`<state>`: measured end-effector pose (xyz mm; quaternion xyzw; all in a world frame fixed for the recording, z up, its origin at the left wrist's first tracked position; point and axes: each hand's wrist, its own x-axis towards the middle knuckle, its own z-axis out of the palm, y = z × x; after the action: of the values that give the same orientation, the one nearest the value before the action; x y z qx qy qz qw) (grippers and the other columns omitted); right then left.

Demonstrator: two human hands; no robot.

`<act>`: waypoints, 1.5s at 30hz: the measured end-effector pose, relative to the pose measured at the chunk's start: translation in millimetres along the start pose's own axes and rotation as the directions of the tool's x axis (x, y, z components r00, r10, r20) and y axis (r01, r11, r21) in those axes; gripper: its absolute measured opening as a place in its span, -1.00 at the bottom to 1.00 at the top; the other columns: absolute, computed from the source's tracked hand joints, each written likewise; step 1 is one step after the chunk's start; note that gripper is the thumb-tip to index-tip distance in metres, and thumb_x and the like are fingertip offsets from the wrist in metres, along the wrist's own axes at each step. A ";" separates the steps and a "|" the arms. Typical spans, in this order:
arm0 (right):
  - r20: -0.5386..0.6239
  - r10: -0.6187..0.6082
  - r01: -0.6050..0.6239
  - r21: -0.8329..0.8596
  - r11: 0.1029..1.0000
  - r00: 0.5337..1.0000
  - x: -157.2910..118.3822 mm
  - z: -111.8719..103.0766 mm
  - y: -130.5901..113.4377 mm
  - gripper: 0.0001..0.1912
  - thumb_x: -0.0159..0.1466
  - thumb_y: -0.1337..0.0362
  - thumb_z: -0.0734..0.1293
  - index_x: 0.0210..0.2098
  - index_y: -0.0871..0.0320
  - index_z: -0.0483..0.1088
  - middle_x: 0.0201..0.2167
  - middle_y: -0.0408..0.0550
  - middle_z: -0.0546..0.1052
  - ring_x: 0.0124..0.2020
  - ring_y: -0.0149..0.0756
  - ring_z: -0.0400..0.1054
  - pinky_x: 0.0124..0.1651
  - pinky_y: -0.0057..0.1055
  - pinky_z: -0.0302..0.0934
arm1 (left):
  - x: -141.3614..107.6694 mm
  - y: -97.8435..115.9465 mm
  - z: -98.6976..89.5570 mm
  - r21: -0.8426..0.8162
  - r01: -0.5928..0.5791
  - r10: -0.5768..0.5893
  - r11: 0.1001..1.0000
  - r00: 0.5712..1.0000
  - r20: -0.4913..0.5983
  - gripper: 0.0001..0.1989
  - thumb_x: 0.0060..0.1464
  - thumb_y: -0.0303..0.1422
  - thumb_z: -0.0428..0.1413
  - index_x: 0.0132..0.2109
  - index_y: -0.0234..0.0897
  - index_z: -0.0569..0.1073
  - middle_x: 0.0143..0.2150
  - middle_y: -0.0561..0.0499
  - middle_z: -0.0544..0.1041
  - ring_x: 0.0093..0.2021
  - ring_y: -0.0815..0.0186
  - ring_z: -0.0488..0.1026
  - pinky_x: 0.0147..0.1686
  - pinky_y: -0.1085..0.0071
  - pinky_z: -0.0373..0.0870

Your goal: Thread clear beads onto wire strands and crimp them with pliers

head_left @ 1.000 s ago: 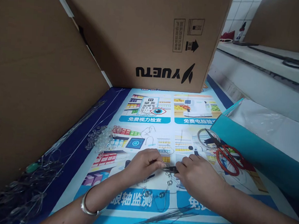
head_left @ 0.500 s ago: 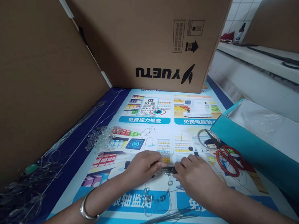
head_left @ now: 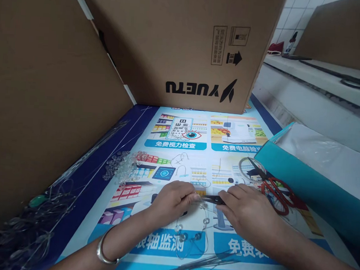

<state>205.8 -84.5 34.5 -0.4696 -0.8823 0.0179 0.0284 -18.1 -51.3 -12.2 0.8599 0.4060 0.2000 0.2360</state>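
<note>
Our left grip [head_left: 177,202] pinches a thin clear-beaded strand [head_left: 198,236], seemingly steadying it at the black metal pliers [head_left: 215,199] our right grip [head_left: 247,205] clasps.

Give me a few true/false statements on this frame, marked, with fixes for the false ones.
1. The right hand holds the pliers. True.
2. The bangle is on the right wrist. False: the bangle is on the left wrist.
3. The scissors lie inside the teal box. False: the scissors lie outside the teal box.
4. Clear beads are heaped left of both hands. True.
</note>
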 end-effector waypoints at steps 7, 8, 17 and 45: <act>0.010 -0.032 0.033 -0.024 0.999 0.999 -5.2 9.7 -11.4 -0.82 0.25 0.20 0.19 -0.25 0.14 0.35 -0.39 -0.03 0.41 -0.28 -0.21 0.23 -0.23 -0.30 0.01 | -1.2 3.7 -0.7 0.056 -0.029 0.029 0.998 1.000 -0.003 -0.65 0.22 -0.24 -0.17 -0.46 -0.30 0.31 -0.53 0.06 0.35 -0.46 0.37 0.26 -0.42 0.45 0.12; 0.009 -0.027 0.027 -0.033 0.999 1.000 -4.6 10.3 -11.9 -0.82 0.25 0.21 0.19 -0.25 0.14 0.35 -0.39 -0.03 0.41 -0.28 -0.21 0.23 -0.22 -0.30 0.01 | -1.3 4.4 -0.7 0.063 -0.036 0.036 0.997 0.999 -0.006 -0.64 0.22 -0.24 -0.17 -0.46 -0.29 0.31 -0.53 0.06 0.35 -0.46 0.37 0.26 -0.43 0.45 0.12; 0.047 0.002 -0.002 0.001 1.000 0.999 0.6 11.7 -12.1 -0.82 0.25 0.20 0.18 -0.27 0.14 0.35 -0.38 -0.03 0.41 -0.30 -0.23 0.23 -0.26 -0.32 0.00 | -1.7 2.1 3.4 0.083 -0.044 0.045 0.996 0.999 -0.019 -0.64 0.23 -0.22 -0.17 -0.43 -0.30 0.32 -0.51 0.04 0.37 -0.46 0.36 0.27 -0.45 0.44 0.14; 0.049 -0.035 0.033 0.046 0.998 0.998 5.9 18.5 -10.8 -0.80 0.26 0.19 0.17 -0.28 0.15 0.36 -0.39 -0.05 0.43 -0.32 -0.23 0.23 -0.27 -0.32 0.02 | -2.1 4.3 7.2 0.101 0.026 -0.025 0.995 1.000 -0.010 -0.66 0.23 -0.24 -0.18 -0.43 -0.29 0.29 -0.53 0.07 0.35 -0.50 0.37 0.27 -0.48 0.47 0.11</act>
<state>192.4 -85.7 16.9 -0.4532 -0.8899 0.0491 0.0176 -12.9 -57.2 -15.9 0.8646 0.4276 0.1798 0.1929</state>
